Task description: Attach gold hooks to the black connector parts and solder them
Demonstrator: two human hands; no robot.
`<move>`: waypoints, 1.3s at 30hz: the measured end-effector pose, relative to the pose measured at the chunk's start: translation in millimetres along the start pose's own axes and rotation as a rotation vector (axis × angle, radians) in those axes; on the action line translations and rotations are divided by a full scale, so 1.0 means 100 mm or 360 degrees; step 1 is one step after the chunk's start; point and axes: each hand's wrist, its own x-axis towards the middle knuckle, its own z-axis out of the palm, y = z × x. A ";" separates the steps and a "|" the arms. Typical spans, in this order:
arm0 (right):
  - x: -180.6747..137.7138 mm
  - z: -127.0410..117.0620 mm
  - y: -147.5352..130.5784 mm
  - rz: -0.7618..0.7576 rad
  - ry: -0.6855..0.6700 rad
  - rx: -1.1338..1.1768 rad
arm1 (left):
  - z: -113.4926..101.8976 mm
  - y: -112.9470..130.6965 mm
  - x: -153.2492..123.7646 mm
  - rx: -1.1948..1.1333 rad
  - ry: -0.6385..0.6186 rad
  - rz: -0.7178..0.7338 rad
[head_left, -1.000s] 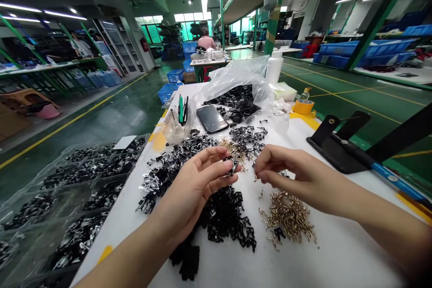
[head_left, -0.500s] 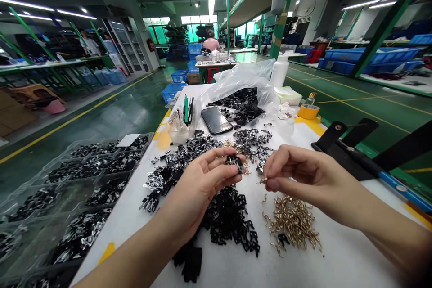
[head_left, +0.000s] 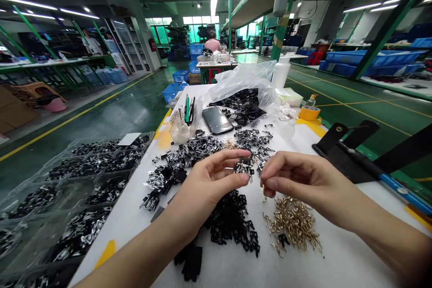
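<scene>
My left hand point(head_left: 216, 177) is closed round a small black plastic part with metal prongs point(head_left: 243, 166), gripped between thumb and fingers. Just to its right, my right hand point(head_left: 297, 177) pinches a small brass-coloured bent pin point(head_left: 262, 187) at the fingertips. Below the right hand lies a pile of similar brass pins point(head_left: 293, 225). A heap of flat black plastic pieces point(head_left: 232, 222) spreads under my left hand, which partly hides it. Beyond both hands lie black parts with silvery metal point(head_left: 205, 145).
Behind the heaps are a phone point(head_left: 218, 120) and an open plastic bag point(head_left: 249, 72) of black parts. A cup with tools point(head_left: 184, 132) stands left, yellow tape point(head_left: 308, 113) right. A blue-handled lever tool point(head_left: 398, 186) borders the right. Divided trays point(head_left: 74, 180) flank the table's left.
My left hand has moved slightly right and turned the black part, so more of its metal prongs show. The pin in my right hand now points more downward.
</scene>
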 end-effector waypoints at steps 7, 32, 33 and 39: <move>-0.01 0.01 -0.02 -0.0033 0.0051 -0.0027 | 0.01 0.01 -0.01 -0.0076 0.0005 -0.0059; -0.02 0.04 0.06 -0.0821 0.0174 -0.1314 | 0.03 0.01 -0.05 0.0351 0.0077 0.0110; -0.02 0.04 0.07 -0.0830 0.0157 -0.1353 | 0.05 0.01 -0.06 0.0374 0.0075 0.0109; -0.01 0.03 0.04 -0.0726 0.0112 -0.1230 | 0.07 -0.01 -0.06 0.0446 -0.0002 0.0183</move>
